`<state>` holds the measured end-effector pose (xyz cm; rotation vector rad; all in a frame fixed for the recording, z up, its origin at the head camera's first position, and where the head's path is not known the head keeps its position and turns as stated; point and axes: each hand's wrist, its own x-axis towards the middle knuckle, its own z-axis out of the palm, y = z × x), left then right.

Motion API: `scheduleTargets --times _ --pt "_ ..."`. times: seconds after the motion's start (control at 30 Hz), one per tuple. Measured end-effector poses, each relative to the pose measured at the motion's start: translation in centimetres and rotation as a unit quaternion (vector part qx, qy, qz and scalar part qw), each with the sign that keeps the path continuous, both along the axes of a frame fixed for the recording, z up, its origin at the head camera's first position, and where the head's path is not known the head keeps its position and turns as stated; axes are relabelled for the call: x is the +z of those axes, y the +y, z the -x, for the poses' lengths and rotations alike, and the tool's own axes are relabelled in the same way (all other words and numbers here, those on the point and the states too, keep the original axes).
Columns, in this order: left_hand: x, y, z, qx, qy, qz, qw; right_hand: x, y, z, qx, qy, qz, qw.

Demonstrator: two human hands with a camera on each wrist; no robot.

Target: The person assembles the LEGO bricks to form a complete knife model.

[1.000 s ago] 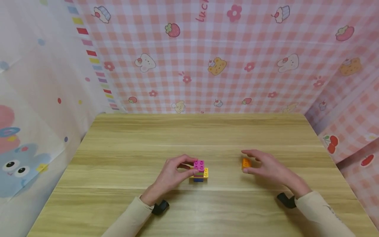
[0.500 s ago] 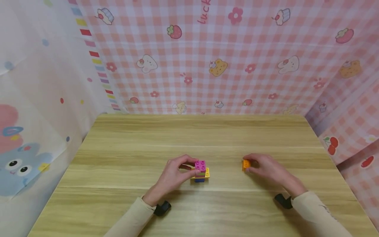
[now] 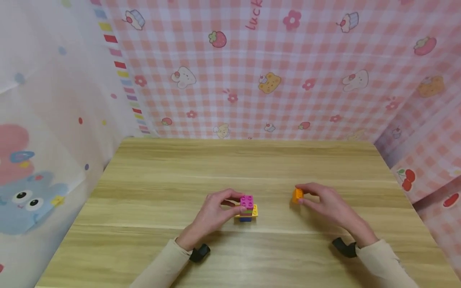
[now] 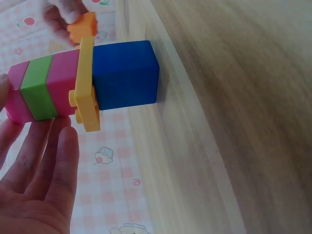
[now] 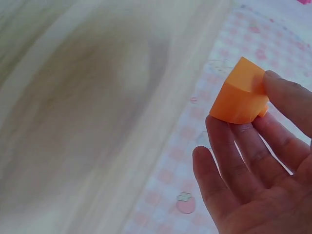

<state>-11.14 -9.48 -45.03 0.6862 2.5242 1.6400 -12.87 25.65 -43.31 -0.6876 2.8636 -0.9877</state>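
Observation:
A stack of toy building blocks (image 3: pixel 246 202) stands on the table, its studded pink block on top. In the left wrist view it runs from a blue block (image 4: pixel 126 74) at the base through a yellow plate (image 4: pixel 86 90) to pink, a green block (image 4: pixel 39 87) and pink again. My left hand (image 3: pixel 216 210) grips the top of the stack between thumb and fingers. To the right, my right hand (image 3: pixel 329 204) pinches an orange block (image 3: pixel 297 196) between thumb and fingertips. The right wrist view shows this orange block (image 5: pixel 241 92) with a slanted or curved side, held above the table.
The wooden table (image 3: pixel 173 168) carries both hands' work. Behind it hangs a pink checked cloth (image 3: pixel 245 80), and a pale printed cloth (image 3: pixel 72 92) hangs at the left. Black wrist straps (image 3: pixel 200 253) show below the sleeves.
My right hand has closed thumb and fingers on the orange block and lifted and tilted it. My left hand stays on the stack. The head view has shifted slightly.

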Motion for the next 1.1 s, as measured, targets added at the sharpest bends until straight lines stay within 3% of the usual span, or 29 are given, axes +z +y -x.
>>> scheduleTargets --times 0.53,1.1 --pt "-0.1 0.2 -0.3 0.019 0.01 0.013 0.9997 2.5 -3.0 -1.4 0.027 0.08 0.032 0.996" --pt "-0.4 -0.2 0.0 0.009 0.015 0.002 0.9998 4.5 -6.8 -2.1 0.08 0.076 0.067 0.992"
